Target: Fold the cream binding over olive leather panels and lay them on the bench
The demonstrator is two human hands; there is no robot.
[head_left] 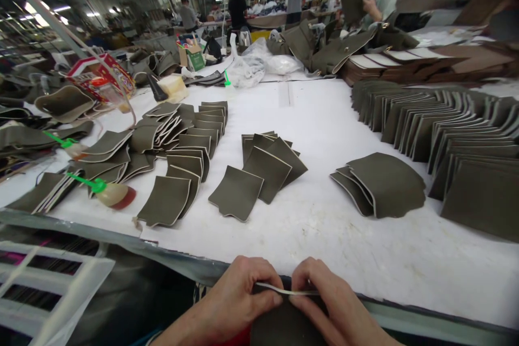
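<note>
At the table's front edge, my left hand [253, 289] and my right hand [318, 292] pinch the pale upper edge of a dark olive leather piece [286, 324]. The thumbs lie on the near side, fingers on the far side, and the two hands are close together. The piece's lower part runs out of the picture. Beyond my hands lies a small fanned group of olive leather pieces [267, 167], with one piece [236, 192] nearest to me. To the right sits a short stack of curved leather pieces [387, 186].
Long overlapping rows of leather pieces [478, 135] fill the right; more leather pieces [166, 194] lie left. Two squeeze bottles with green nozzles, the nearer bottle [115, 195] holding reddish liquid, lie at left. A white rack [52, 292] stands below the table's left edge. People work behind.
</note>
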